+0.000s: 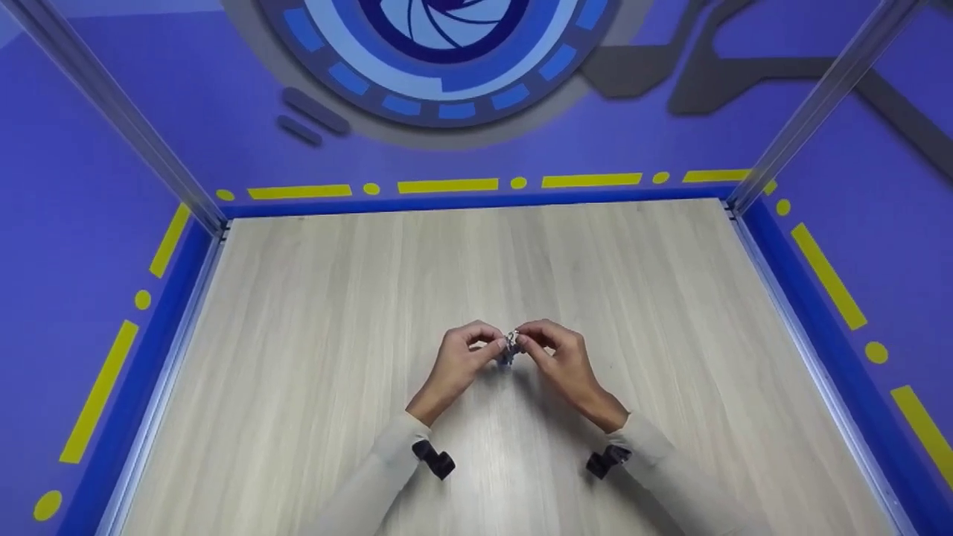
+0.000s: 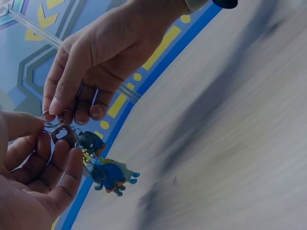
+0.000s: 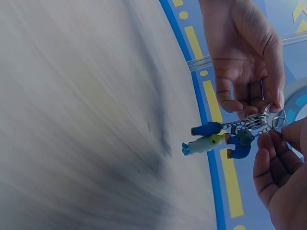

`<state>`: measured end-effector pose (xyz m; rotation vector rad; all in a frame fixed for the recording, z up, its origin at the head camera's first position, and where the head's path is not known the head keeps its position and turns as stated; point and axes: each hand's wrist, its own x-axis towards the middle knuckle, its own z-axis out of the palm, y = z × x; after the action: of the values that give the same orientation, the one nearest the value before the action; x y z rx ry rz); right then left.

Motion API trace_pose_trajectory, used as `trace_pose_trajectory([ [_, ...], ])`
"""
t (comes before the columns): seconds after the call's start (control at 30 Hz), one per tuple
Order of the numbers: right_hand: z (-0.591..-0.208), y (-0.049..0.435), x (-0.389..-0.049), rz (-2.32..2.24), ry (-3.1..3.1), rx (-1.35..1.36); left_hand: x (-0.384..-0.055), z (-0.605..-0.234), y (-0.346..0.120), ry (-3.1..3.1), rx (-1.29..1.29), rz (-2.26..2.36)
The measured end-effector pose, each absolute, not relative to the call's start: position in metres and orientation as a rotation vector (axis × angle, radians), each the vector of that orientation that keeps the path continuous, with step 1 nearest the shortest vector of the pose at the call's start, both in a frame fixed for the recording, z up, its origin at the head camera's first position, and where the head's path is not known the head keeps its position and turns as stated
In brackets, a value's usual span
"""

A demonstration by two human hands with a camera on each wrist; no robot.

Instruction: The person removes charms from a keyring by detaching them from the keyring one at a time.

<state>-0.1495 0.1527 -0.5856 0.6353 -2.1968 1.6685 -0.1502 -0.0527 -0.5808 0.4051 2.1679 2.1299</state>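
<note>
A bunch of keychains (image 1: 510,348) hangs between both hands, above the table. It has several split rings (image 3: 256,120), short chains and small figurines (image 2: 111,176) in blue, pale green and yellow. My left hand (image 1: 460,361) pinches the bunch by its rings, thumb against fingers. In the left wrist view, a flat metal piece (image 2: 62,134) with a cut-out lies at the left fingertips. With thumb and index finger, my right hand (image 1: 566,361) pinches a thin ring (image 3: 278,120) at the bunch's edge. The figurines dangle below the rings, apart from the table. Fingers partly hide where the rings join.
A pale wood-grain table (image 1: 298,313) lies under the hands. Blue panels (image 1: 171,89) with yellow dashes stand behind and at both sides, with metal posts (image 1: 826,89) at the corners. Each sleeve carries a black wrist camera (image 1: 434,459).
</note>
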Motion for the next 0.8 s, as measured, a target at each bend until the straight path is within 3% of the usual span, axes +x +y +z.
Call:
trace_pose_trajectory([
  [0.57, -0.581, 0.153, -0.159, 1.459, -2.148, 0.871, -0.154, -0.576, -0.055, 2.183, 0.399, 2.17],
  [0.8, -0.585, 0.155, -0.164, 1.462, -2.112, 0.843, -0.154, -0.577, -0.057, 2.182, 0.398, 2.196],
])
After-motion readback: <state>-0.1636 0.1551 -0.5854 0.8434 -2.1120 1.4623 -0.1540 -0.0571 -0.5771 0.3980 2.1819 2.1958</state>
